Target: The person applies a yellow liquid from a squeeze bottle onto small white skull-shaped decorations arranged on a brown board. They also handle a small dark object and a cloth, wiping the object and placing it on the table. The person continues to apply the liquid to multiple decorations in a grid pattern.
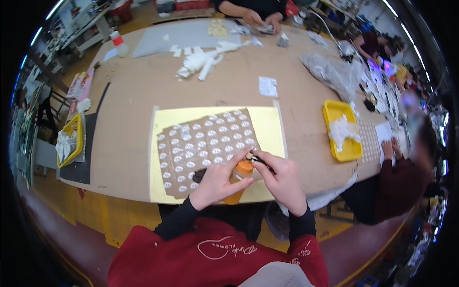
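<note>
Both hands meet over the near edge of a yellow board [267,119]. My left hand [215,184] is closed around a bottle with an orange cap [245,167], its thumb lying across the front. My right hand [283,176] pinches a small dark piece [260,160] just above and beside the cap; its exact kind is too small to make out. A light tan bit [249,155] shows at the left fingertips. Behind the hands lies a brown sheet [195,143] with rows of white oval stickers. A dark scrap [199,176] rests on it, partly behind my left hand.
Yellow baskets stand at right [355,153] and left [79,143], each with white pieces. White scraps [201,62], a paper slip [267,87], a clear plastic bag [330,71] and a white bottle with a red cap [119,44] lie farther off. Other people work across and at right.
</note>
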Demonstrator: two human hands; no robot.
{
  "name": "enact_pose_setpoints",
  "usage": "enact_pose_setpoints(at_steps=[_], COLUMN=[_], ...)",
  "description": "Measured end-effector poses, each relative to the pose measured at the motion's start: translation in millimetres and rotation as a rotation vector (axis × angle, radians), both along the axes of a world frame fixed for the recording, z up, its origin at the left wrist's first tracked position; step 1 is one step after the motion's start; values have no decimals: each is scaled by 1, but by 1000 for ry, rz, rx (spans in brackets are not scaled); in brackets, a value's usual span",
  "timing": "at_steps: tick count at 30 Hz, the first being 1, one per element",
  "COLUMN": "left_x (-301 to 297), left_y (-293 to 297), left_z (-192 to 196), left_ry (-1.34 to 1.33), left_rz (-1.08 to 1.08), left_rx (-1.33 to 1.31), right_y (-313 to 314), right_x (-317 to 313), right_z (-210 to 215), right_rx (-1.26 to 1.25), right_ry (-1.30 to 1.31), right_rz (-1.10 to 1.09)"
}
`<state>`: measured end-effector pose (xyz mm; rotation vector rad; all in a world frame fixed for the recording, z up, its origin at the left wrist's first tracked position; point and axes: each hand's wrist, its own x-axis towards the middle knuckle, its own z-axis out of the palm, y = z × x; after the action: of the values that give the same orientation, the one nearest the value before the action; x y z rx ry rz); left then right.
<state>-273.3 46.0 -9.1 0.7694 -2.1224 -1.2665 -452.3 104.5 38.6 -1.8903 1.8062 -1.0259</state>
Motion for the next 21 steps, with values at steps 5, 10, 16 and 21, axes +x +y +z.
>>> enact_pose_setpoints(at_steps=[5, 10, 16, 21], left_x=[-18, -18, -4, 18], left_y=[20, 36, 50, 59], left_z=[3, -7, -29, -29], left_ry=[-23, -143, -108, -18], left_rz=[-122, -140, -76, -33], left_rx=[-112, -227, -312, -60], right_y=[41, 63, 72, 63], right_x=[-10, -4, 11, 24], right_z=[11, -4, -17, -17], right_rx=[80, 56, 73, 102], right_ry=[172, 393, 469, 278], right_rz=[-79, -154, -143, -62])
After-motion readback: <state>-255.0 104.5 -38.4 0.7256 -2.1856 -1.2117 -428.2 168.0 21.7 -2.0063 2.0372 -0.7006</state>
